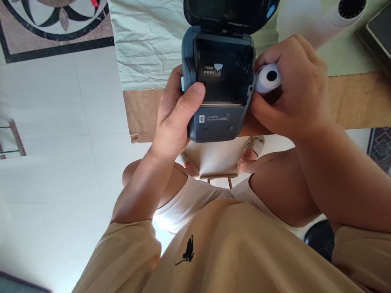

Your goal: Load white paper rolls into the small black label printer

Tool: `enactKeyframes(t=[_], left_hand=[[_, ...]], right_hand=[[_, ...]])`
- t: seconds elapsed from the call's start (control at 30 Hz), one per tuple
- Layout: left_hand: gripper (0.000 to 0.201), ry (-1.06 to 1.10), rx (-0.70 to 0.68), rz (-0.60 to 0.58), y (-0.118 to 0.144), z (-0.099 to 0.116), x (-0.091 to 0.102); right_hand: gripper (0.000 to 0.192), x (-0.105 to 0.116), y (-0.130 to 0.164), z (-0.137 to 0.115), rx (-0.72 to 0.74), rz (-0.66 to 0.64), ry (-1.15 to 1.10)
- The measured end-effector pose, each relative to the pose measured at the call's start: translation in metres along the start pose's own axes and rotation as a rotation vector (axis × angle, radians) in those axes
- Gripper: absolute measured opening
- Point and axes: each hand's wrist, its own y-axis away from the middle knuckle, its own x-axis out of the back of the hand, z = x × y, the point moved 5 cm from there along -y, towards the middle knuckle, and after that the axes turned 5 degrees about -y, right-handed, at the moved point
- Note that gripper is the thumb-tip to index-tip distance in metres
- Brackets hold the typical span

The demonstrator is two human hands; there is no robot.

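Observation:
A dark blue portable label printer [214, 122] is held up over the table's front edge, its black lid [226, 16] swung back. Inside, the bay shows a small printed sticker and no roll. My left hand [175, 110] grips the printer's left side, thumb over the rim of the bay. Just right of the printer, my right hand [299, 85] has its fingers closed around a small white paper roll [269, 78], whose dark core hole faces up. Its fingertips lie against or close by the printer's right side; I cannot tell whether they touch.
A pale green cloth [149, 44] covers most of the wooden table [143, 114]. A larger white roll [332, 20] lies at the back right, beside a dark flat object [377, 34] at the right edge. My legs are below the table edge.

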Motion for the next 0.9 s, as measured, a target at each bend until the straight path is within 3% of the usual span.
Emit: enactKeyframes(t=[0.57,0.9], left_hand=[[0.013,0.033,-0.002,0.045,0.0,-0.002,-0.0018],[0.02,0.01,-0.002,0.018,-0.0007,-0.0027,0.0009]], right_hand=[[0.024,-0.0001,-0.0004,0.0009,0.007,-0.003,-0.011],[0.025,-0.0007,0.0007,-0.0002,-0.012,-0.013,-0.002]])
